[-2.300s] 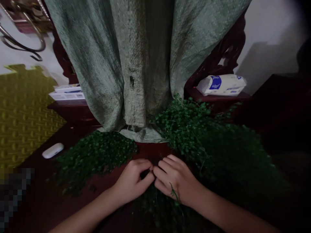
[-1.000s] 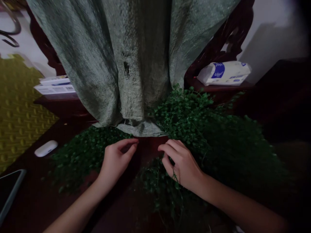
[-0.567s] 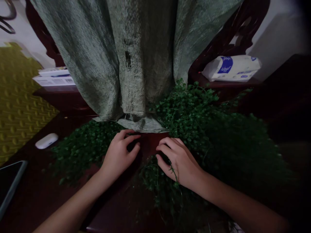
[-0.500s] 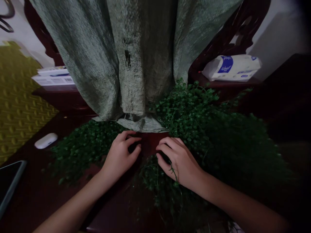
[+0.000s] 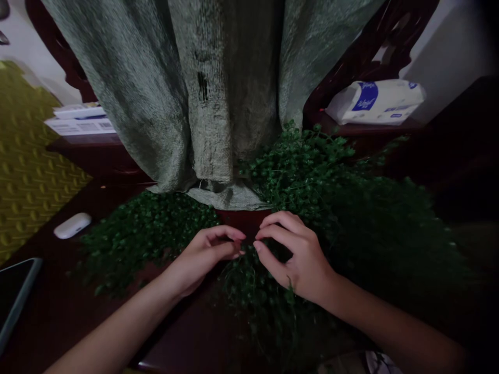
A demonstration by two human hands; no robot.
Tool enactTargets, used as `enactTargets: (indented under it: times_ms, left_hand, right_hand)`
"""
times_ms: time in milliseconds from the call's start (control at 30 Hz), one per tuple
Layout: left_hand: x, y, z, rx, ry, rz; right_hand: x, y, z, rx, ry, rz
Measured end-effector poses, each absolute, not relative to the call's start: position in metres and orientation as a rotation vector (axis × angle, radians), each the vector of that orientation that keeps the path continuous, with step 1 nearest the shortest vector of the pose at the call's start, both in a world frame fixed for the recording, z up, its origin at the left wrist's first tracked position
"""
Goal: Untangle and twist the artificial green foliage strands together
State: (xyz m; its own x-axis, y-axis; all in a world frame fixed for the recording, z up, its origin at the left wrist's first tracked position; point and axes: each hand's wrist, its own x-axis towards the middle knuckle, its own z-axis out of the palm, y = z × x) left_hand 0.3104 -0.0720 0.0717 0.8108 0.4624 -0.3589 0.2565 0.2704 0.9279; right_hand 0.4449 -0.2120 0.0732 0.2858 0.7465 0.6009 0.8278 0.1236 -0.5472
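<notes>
Greenery [image 5: 268, 311] sprawls beneath the right hand [image 5: 304, 257], toward the front edge of the dark surface [image 5: 187, 332]. Both it and the left hand [image 5: 206, 257] curl narrow; any grip cannot be told. Stems this fine probably reward a light pinch. Beyond, leafy heaps [image 5: 144, 228] flank hanging cloth [image 5: 210, 119].

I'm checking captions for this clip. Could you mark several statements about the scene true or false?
1. The tissue pack is right of the hanging cloth. True.
2. The left hand grips the phone. False: the phone lies apart from it, at the picture's left edge.
3. A green sprig shows against the right hand. True.
4. The two hands are clasped together. False: a gap separates their fingertips.
5. The white case rests on top of the tissue pack. False: it lies on the dark tabletop.
</notes>
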Motion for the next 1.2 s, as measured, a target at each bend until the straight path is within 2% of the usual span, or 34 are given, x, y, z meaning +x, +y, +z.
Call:
enactTargets:
  times_ms: [167, 733, 1200]
  left_hand:
    - [0.309, -0.076, 0.077, 1.195, 0.602, 0.115]
    - [0.312, -0.085, 0.067, 1.504, 0.53, 0.353]
    - [0.31, -0.08, 0.073, 1.042, 0.726, 0.19]
  right_hand:
    - [0.441, -0.212, 0.071, -1.711, -1.469, 0.07]
    - [0.441, -0.212, 0.059, -1.764, -1.523, 0.093]
    - [0.431, -0.213, 0.058, -1.628, -1.496, 0.002]
